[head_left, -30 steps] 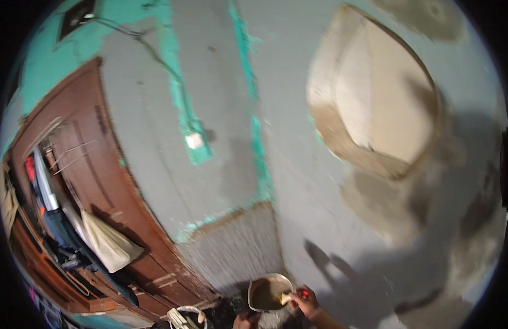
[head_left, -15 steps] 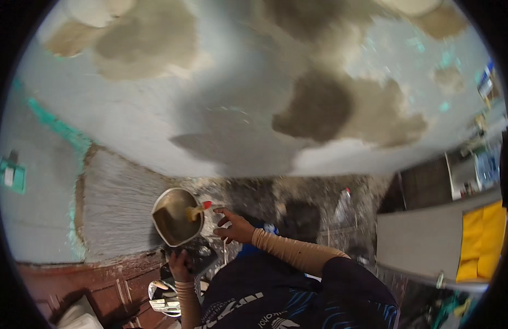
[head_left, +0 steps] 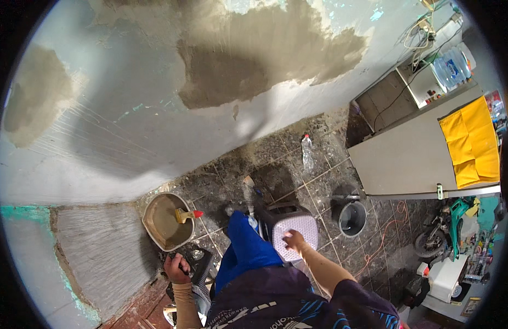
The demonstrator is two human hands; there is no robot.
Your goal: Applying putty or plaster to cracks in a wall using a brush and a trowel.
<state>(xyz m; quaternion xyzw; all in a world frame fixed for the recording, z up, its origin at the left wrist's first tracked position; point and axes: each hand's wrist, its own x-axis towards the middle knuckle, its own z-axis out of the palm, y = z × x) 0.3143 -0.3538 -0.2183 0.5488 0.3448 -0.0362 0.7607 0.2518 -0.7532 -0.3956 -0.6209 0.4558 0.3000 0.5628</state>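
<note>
At my lower left, a basin (head_left: 148, 215) with a pale rim holds murky brownish liquid. A brush (head_left: 183, 215) with a yellow body and red tip rests across its right side. Just below the basin, my left hand (head_left: 178, 268) is closed with the fingers curled round something dark; what it is, I cannot make out. My right hand (head_left: 294, 241) is over the pale perforated top of a stool (head_left: 304, 225), its fingers apart and holding nothing. Whether it touches the stool top is unclear.
Ahead stands a grey wall (head_left: 128, 126) with damp brown patches. On the dark tiled floor are a clear plastic bottle (head_left: 307, 153) and a dark bucket (head_left: 352, 219). A pale cabinet (head_left: 399, 153) with a yellow cloth (head_left: 472, 145) is at right. An orange cord (head_left: 382, 241) trails near a toy motorcycle (head_left: 446, 233).
The view has swung to the right, showing the stool, bucket and more floor. My right hand has moved away from the brush and basin to the stool. My left hand stays below the basin.
</note>
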